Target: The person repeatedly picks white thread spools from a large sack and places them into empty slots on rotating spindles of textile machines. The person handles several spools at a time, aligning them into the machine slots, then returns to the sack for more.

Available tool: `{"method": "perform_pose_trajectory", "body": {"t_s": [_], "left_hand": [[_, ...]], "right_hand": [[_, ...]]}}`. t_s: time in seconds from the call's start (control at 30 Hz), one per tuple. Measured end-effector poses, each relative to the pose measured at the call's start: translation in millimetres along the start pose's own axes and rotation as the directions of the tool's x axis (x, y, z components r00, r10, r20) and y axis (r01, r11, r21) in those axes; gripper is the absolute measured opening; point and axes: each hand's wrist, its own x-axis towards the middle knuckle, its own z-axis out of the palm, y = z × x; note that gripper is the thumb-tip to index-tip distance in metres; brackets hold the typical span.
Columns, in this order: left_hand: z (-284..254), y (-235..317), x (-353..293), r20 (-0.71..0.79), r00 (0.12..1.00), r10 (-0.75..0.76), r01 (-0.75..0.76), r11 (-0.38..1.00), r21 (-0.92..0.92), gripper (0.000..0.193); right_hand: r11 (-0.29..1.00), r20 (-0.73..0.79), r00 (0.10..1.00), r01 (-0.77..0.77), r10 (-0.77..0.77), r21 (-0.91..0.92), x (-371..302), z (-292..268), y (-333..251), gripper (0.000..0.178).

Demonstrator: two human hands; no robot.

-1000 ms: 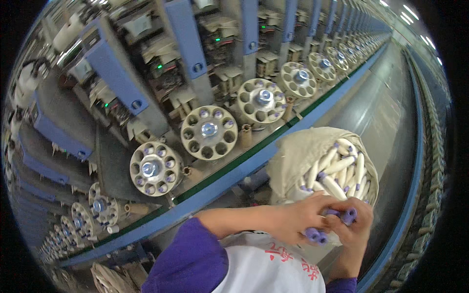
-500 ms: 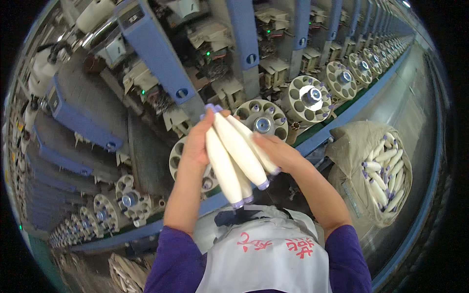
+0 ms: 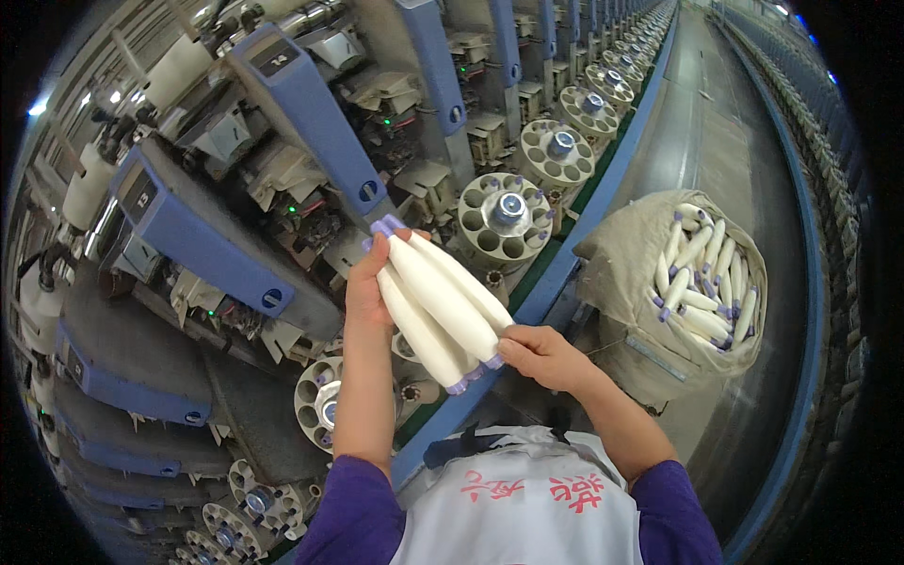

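Bobbins (image 3: 435, 290) slant lengthwise from upper left to lower right, left hand (image 3: 370, 275) gripping their tops, right hand (image 3: 548, 359) pinching one's lower end.

I see open gap between right hand (image 3: 546, 360) and cloth sack (image 3: 629, 311); reach into sack unobstructed from above. Bobbin bundle (image 3: 441, 294) fills space between hands. Round magazine (image 3: 509, 209) blocks way beyond bundle. Blue panel (image 3: 323, 121) beyond left hand (image 3: 370, 284); clearance I cannot judge.
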Motion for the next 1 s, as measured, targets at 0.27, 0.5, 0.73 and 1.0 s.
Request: {"method": "perform_pose_trajectory", "body": {"t_s": [0.27,0.5,0.73,1.0], "left_hand": [[30.2,-12.8,30.4,0.011,0.966,0.260,-0.259,0.965,-0.051,0.040],[69.0,-59.6,64.5,0.114,0.965,0.235,-0.230,0.972,-0.055,0.042],[52.1,-28.0,42.2,0.009,0.941,0.338,-0.338,0.940,0.051,0.055],[92.5,-74.9,72.1,0.097,0.980,0.173,-0.172,0.985,-0.016,0.047]], "right_hand": [[0.855,0.191,0.905,-0.264,0.380,-0.447,-105.0,-95.7,71.7,0.029],[0.548,0.476,0.871,-0.343,-0.117,0.763,-20.4,-70.2,28.6,0.025],[0.898,-0.623,0.666,-0.416,0.409,0.145,-156.6,-251.9,74.0,0.019],[0.947,-0.176,0.936,0.318,-0.307,0.043,-8.7,-150.0,25.7,0.033]]}}
